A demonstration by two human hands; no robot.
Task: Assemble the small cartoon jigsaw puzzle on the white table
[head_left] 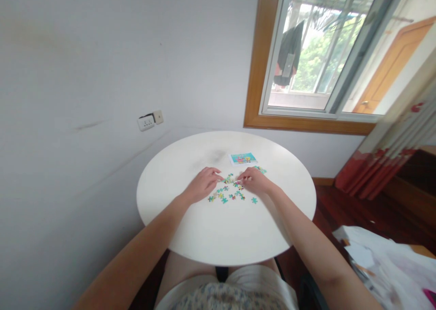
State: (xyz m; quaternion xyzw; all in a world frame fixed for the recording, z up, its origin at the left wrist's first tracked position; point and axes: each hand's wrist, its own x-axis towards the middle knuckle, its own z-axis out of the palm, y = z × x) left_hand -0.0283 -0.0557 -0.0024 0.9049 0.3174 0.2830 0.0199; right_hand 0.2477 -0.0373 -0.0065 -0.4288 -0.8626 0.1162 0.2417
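Note:
Several small teal and multicoloured jigsaw pieces (229,192) lie scattered near the middle of a round white table (190,237). My left hand (203,182) rests on the table at the left edge of the pieces, fingers stretched toward them and touching the nearest ones. My right hand (254,181) lies at the right of the pile with its fingers curled in a pinch over a piece; what it grips is too small to name. A small picture card (242,158) with a cartoon print lies just beyond the pieces.
The table stands against a white wall with a socket (150,120). A wood-framed window (306,73) is at the back right, a red-and-white curtain (391,155) beside it. White plastic bags (384,264) lie on the dark wooden floor at the right.

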